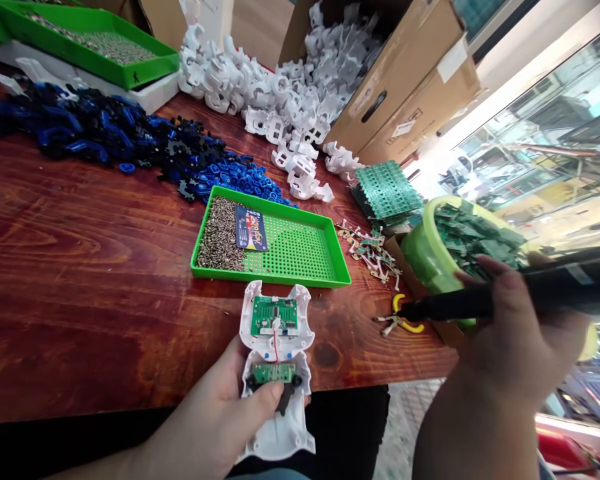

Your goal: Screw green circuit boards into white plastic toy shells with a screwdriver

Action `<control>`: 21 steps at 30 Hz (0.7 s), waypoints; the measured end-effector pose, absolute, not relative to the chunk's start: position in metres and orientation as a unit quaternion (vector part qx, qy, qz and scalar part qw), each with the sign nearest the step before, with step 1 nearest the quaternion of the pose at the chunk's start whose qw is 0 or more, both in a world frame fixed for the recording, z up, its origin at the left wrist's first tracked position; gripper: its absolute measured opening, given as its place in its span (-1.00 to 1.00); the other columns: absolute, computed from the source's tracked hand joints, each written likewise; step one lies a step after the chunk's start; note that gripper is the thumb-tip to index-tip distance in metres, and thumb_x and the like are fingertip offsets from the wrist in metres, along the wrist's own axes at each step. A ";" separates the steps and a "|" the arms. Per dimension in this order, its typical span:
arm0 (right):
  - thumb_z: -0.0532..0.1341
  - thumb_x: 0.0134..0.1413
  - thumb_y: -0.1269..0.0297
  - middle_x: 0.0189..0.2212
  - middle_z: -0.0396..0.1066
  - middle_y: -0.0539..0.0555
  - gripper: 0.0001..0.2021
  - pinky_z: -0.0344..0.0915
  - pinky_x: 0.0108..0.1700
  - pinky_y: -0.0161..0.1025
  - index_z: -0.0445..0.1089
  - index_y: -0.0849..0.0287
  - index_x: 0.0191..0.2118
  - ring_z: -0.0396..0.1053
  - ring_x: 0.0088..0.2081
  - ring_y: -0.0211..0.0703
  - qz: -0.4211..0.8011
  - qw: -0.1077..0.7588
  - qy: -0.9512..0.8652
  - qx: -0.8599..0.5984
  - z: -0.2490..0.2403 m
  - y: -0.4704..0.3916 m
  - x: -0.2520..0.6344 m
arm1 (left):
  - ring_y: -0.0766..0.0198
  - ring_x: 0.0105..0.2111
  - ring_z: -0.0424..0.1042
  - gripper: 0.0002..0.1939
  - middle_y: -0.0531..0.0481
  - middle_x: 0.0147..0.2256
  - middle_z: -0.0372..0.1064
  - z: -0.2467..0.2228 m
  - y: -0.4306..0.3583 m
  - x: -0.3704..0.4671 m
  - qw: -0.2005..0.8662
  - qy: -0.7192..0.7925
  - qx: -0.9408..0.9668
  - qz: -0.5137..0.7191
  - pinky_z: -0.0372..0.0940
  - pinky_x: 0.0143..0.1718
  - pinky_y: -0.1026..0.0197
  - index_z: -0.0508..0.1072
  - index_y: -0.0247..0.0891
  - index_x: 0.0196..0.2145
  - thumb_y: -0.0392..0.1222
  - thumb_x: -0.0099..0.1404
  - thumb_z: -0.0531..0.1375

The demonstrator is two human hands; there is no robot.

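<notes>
My left hand point(220, 417) grips an open white plastic housing point(278, 370) at the table's near edge. Two green circuit boards sit inside it, joined by a red wire, and my thumb presses by the lower board. My right hand point(510, 333) holds a black electric screwdriver point(485, 300), its tip pointing left above the table's right end, apart from the housing. A green tray point(300, 250) with a heap of small screws and a blue card lies just beyond the housing.
Blue and black plastic parts point(105, 137) cover the far left of the wooden table point(80, 267). White housings point(285, 93) spill from a cardboard box point(405, 80). A green tub of circuit boards point(455, 243), stacked boards, yellow-handled pliers point(403, 323) and board scraps lie at right.
</notes>
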State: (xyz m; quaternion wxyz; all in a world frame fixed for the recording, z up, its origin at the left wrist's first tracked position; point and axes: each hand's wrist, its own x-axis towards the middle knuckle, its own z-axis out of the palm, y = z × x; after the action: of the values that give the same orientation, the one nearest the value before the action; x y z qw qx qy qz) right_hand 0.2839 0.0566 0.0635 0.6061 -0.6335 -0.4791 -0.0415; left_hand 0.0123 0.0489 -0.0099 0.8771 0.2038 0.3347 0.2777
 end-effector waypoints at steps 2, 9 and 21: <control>0.27 -0.07 0.21 -0.43 0.41 0.01 -0.73 0.32 -0.33 0.05 0.37 -0.02 -0.16 0.37 -0.47 -0.05 -0.019 0.678 -0.400 -0.616 0.063 0.058 0.276 | 0.02 -0.11 0.48 -0.53 -0.09 -0.18 0.54 -0.010 0.048 0.013 0.874 0.352 0.199 0.268 0.41 -0.23 0.17 0.39 -0.14 -0.08 -0.06 0.05 0.35; 0.21 -0.06 0.14 -0.71 0.17 -0.07 -0.88 0.13 -0.61 -0.18 0.42 0.00 -0.36 0.14 -0.68 -0.24 0.110 0.725 -0.447 -0.512 0.066 0.081 0.233 | 0.02 -0.27 0.53 -0.52 -0.15 -0.20 0.55 -0.021 0.049 0.013 0.838 0.400 0.261 0.263 0.43 -0.23 0.06 0.37 -0.15 -0.06 0.03 0.07 0.30; 0.21 0.02 0.02 -0.72 0.11 -0.19 -0.72 0.17 -0.62 -0.29 0.13 0.05 -0.44 0.22 -0.70 -0.30 0.209 0.727 -0.552 -0.350 0.046 0.217 0.166 | 0.09 -0.24 0.54 -0.41 -0.11 -0.18 0.53 -0.019 0.052 0.018 0.858 0.390 0.210 0.261 0.41 -0.19 0.13 0.25 -0.13 0.01 0.04 0.07 0.31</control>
State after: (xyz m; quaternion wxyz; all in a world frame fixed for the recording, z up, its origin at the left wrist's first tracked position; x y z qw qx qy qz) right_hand 0.1661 0.2173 0.0456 0.7272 -0.3497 -0.5524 0.2091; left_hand 0.0184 0.0522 -0.0189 0.8577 0.2098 0.3900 0.2610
